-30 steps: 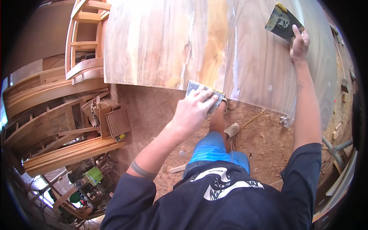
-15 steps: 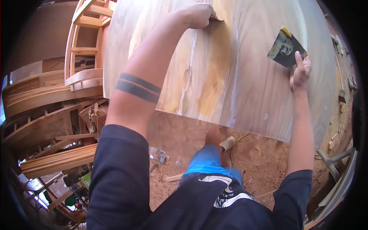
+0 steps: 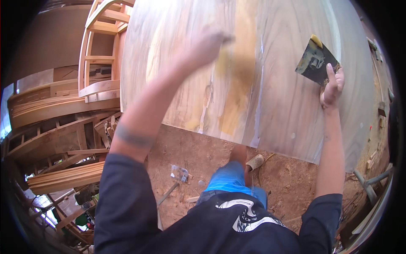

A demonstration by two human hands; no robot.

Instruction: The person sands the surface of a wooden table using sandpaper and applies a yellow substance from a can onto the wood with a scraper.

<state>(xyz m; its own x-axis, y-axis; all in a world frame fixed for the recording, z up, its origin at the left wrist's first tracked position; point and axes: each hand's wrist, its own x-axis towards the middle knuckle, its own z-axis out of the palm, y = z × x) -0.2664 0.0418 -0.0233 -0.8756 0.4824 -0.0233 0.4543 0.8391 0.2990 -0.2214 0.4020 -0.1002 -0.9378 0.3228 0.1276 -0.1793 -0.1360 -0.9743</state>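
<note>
My left hand (image 3: 206,47), smeared by motion, grips a scraper (image 3: 226,40) over the upper middle of a large pale wooden panel (image 3: 283,97), near a yellow-stained band (image 3: 237,101). Purplish and whitish filler streaks run along the panel's grain. On the right side, my right hand (image 3: 332,86) holds a dark square spreader plate (image 3: 313,63), thumb across its lower part, with a yellow lump (image 3: 316,41) at its upper edge. What the scraper's blade touches is too blurred to tell.
An orange-toned wooden frame (image 3: 100,57) stands at upper left, above stacked boards (image 3: 67,173) and jumbled wood pieces. Below the panel are my legs (image 3: 228,178), dirt floor (image 3: 287,182) with a cord and small debris. Metal tubing (image 3: 368,186) stands at lower right.
My left hand went up from the panel's near edge to its upper middle, then slightly back down and left. My right hand with the plate sits lower in the picture.
</note>
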